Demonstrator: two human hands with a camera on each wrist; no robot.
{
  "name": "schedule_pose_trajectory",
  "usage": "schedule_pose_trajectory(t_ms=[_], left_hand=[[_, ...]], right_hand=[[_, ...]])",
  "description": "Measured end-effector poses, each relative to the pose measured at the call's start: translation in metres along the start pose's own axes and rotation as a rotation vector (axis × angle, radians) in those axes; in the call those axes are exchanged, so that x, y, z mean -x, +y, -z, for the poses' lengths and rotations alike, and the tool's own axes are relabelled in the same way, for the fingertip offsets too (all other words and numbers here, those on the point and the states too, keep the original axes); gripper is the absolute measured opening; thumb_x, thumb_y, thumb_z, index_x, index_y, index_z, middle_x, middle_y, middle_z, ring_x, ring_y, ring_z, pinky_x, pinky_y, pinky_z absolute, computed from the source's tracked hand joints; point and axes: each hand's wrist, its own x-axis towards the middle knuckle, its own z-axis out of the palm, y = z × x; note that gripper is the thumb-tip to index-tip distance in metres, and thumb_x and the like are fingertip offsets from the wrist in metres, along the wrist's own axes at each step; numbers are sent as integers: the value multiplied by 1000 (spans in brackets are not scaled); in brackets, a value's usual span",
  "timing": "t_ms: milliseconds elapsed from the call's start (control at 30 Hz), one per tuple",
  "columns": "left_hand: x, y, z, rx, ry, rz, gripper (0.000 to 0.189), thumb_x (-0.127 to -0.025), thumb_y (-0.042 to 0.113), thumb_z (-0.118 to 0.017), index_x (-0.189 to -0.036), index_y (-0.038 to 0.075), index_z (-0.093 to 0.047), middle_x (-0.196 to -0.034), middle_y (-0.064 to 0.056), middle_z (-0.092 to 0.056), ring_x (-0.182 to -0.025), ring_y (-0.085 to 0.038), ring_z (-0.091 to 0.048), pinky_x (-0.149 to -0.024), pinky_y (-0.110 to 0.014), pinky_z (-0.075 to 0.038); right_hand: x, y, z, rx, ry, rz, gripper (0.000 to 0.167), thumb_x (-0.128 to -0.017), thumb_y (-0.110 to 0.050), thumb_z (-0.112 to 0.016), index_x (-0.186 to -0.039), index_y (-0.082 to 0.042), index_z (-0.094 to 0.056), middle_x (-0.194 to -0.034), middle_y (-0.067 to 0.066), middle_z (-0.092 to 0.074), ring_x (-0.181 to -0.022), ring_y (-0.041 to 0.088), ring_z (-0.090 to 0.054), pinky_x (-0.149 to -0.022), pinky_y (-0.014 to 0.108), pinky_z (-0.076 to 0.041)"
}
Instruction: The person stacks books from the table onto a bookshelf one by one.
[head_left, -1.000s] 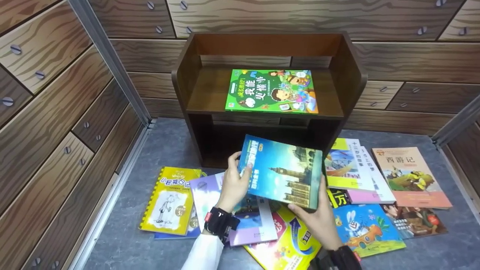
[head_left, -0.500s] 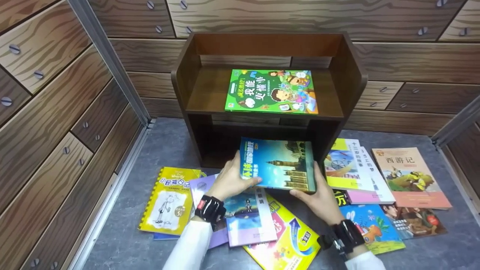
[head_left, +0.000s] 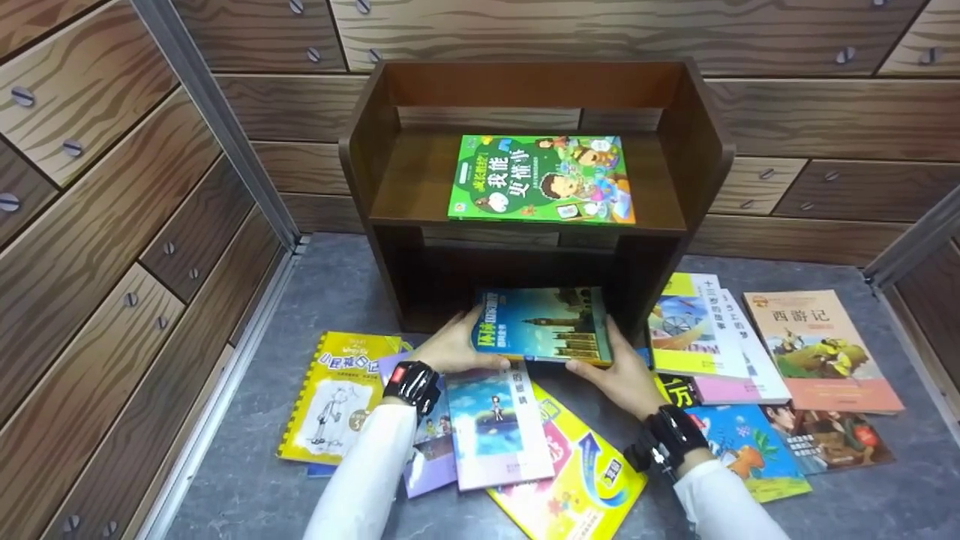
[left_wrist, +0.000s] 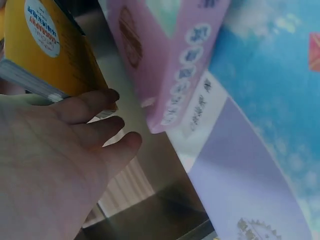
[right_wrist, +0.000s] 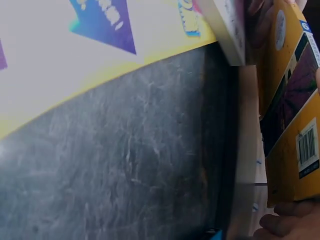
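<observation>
1. White sleeves are seen at the near edge of the head view, and a black wrist unit is worn on each wrist.
2. A yellow book marked with a blue arrow is laid on the grey floor between the forearms.
3. To its left, a purple book is partly covered by a lilac-and-blue book. Farther left, a yellow diary is placed.
4. To the right, a rabbit-cover book is laid beside a brown book, which is partly covered by an orange book. Two overlapping white-and-yellow books are positioned next to the shelf unit.
5. The left hand is closed on the left side of the blue-covered book; its thumb is placed at the near edge.
6. The right side of the same book is gripped by the right hand, with the thumb likewise at the near edge.
7. The blue-covered book is held front cover up at the mouth of the lower compartment; contact with the compartment base cannot be determined. A yellow-orange back cover is shown in both wrist views.
8. A green book is laid flat on the upper board of the dark-brown shelf unit.
9. The shelf unit is backed by wood-patterned panels.
</observation>
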Motion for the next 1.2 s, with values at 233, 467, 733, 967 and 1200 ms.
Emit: schedule_pose_trajectory(t_ms=[233,467,733,967,1200], left_hand=[[-9,-4,-1,-90,-48,96,118,-78,61,-83,-167,14,-22,-169,-17,-28,-157,-36,-23,-126,-51,-25],[-14,-11,0,-102,-53,118,118,-79,59,-83,-168,14,-19,-167,-18,-33,-153,-37,-32,-125,-49,-28],[-21,0,2,-209,-26,150,109,-85,55,-81,-166,11,-24,-167,-14,-34,-151,-34,-37,-123,-49,-33],[-34,4,-3,-352,88,179,59,-90,37,-80,-136,4,-64,-129,-20,-69,-118,-38,-66,-99,-54,-54],[-41,0,-5,-452,178,170,38,-91,30,-80,-116,3,-75,-112,-21,-74,-104,-39,-70,-89,-53,-58]], right_hand=[[-11,9,-4,100,-69,-8,94,-94,-43,-77,-162,0,-30,-168,29,-22,-154,48,-21,-122,65,-24],[-21,9,-9,147,-108,-10,93,-94,-44,-75,-161,3,-30,-167,32,-20,-155,51,-13,-123,66,-18],[-35,12,-16,251,-82,-1,91,-96,-41,-74,-159,7,-31,-165,35,-20,-154,54,-13,-124,66,-14],[-44,15,-24,342,-9,6,81,-100,-34,-69,-160,5,-31,-165,33,-23,-153,53,-17,-125,64,-16],[-48,11,-29,447,23,18,80,-101,-35,-68,-159,5,-32,-164,33,-26,-151,53,-24,-124,62,-21]])
